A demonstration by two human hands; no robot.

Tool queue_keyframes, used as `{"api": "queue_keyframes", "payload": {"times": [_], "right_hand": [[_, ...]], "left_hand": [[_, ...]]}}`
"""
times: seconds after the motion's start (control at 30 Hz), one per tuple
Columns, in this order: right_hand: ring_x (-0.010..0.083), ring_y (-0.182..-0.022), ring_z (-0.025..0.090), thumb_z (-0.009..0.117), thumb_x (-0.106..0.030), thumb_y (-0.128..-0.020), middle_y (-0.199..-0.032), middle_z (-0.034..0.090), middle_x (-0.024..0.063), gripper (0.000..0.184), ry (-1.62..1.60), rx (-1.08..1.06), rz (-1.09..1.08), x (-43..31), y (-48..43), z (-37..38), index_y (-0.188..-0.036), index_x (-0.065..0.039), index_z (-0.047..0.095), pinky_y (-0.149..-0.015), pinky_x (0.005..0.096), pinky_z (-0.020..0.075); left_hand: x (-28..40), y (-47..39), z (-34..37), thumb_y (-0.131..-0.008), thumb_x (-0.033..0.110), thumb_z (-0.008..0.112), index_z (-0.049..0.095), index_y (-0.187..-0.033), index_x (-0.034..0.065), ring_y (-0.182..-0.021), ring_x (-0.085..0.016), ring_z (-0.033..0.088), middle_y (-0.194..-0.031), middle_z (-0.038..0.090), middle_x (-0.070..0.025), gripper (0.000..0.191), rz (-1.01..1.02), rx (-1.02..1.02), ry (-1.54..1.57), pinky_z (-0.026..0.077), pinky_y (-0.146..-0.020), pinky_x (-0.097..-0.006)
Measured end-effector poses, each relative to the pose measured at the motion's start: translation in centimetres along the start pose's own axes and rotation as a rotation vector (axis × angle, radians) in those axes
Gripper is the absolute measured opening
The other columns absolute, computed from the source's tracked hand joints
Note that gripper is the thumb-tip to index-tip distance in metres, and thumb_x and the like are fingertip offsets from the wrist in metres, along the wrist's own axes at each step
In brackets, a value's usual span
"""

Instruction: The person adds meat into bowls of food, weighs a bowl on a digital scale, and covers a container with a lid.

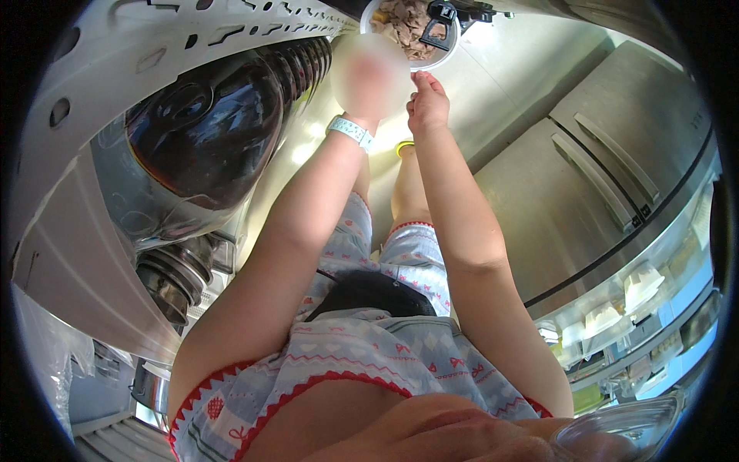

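At the top centre is a round white tub (453, 51) filled with pale brown pieces of food, possibly sliced meat, with something yellowish at its left side. A black plastic clip-like part (437, 33) lies over its right side in the view. My right hand (429, 101) is at the tub's near rim, fingers bent and thumb and forefinger close together at the edge; whether they pinch the rim cannot be told. My left hand (369, 75) is at the tub's lower left, but a blurred patch hides its fingers. A pale patterned watch band (351, 131) circles the left wrist.
On the left, a perforated white metal shelf upright (133, 55) stands by a large clear container of dark liquid (202, 133) and stacked metal pots (173, 277). Stainless steel cabinet doors with handles (583, 167) are on the right, near shelves holding small containers (641, 283).
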State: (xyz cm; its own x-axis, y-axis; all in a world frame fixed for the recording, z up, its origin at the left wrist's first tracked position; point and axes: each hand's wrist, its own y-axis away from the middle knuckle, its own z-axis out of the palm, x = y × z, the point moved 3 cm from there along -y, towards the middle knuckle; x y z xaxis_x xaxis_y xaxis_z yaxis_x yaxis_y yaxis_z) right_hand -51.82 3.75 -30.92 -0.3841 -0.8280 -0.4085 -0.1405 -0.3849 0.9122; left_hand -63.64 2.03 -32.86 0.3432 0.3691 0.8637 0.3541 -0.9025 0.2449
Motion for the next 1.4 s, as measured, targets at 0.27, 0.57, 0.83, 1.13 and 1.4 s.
{"api": "queue_keyframes", "payload": {"times": [0.27, 0.57, 0.83, 1.13, 1.4], "right_hand": [[0.0063, -0.048, 0.037, 0.064, -0.023, -0.091, -0.095, 0.067, 0.0024, 0.016, 0.087, -0.016, -0.066, -2.1, -0.7, -0.5, -0.101, -0.012, 0.058, -0.041, 0.0225, 0.0291], [0.0081, -0.055, 0.041, 0.062, -0.019, -0.092, -0.088, 0.065, 0.0004, 0.009, 0.067, 0.014, -0.123, -2.9, -0.6, 0.9, -0.094, -0.012, 0.059, -0.041, 0.0218, 0.0311], [0.008, -0.053, 0.042, 0.065, -0.016, -0.09, -0.08, 0.062, 0.0006, 0.01, 0.073, -0.008, -0.137, -2.7, -1.4, -0.5, -0.095, -0.009, 0.059, -0.041, 0.0221, 0.0306], [0.0061, -0.048, 0.039, 0.053, -0.023, -0.097, -0.089, 0.063, 0.0026, 0.016, 0.107, 0.048, -0.279, -5.1, 3.5, -0.5, -0.102, -0.009, 0.059, -0.041, 0.0219, 0.0322], [0.0045, -0.054, 0.039, 0.05, -0.027, -0.099, -0.09, 0.066, 0.0026, 0.021, 0.107, -0.264, -0.386, -8.3, 7.5, 3.1, -0.103, -0.008, 0.057, -0.047, 0.0197, 0.031]], "left_hand": [[1.9, 0.0, -0.2, -0.084, 0.018, 0.067, 0.058, -0.108, 0.0061, -0.098, -0.019, 0.057, -0.106, 0.06, -0.0078, 0.028, -0.046, 0.138, 0.178, 0.047, -0.084, -0.0321], [-3.6, 0.2, 0.2, -0.092, 0.018, 0.057, 0.054, -0.118, 0.0059, -0.095, -0.015, 0.059, -0.107, 0.06, -0.0032, 0.029, -0.349, 0.071, 1.129, 0.05, -0.079, -0.0293], [-0.1, -0.7, -0.8, -0.083, 0.016, 0.062, 0.058, -0.109, 0.0063, -0.095, -0.02, 0.059, -0.102, 0.061, -0.0083, 0.028, 0.12, -0.034, -0.422, 0.05, -0.079, -0.0335], [-1.1, -1.0, -1.6, -0.087, 0.017, 0.057, 0.057, -0.11, 0.0065, -0.092, -0.023, 0.059, -0.101, 0.06, -0.0087, 0.026, 0.08, 0.052, 0.149, 0.049, -0.079, -0.035], [-3.1, -1.3, -1.4, -0.087, 0.017, 0.056, 0.056, -0.113, 0.0052, -0.094, -0.026, 0.059, -0.104, 0.06, -0.0113, 0.028, 0.059, 0.119, 0.349, 0.048, -0.082, -0.0372]]}}
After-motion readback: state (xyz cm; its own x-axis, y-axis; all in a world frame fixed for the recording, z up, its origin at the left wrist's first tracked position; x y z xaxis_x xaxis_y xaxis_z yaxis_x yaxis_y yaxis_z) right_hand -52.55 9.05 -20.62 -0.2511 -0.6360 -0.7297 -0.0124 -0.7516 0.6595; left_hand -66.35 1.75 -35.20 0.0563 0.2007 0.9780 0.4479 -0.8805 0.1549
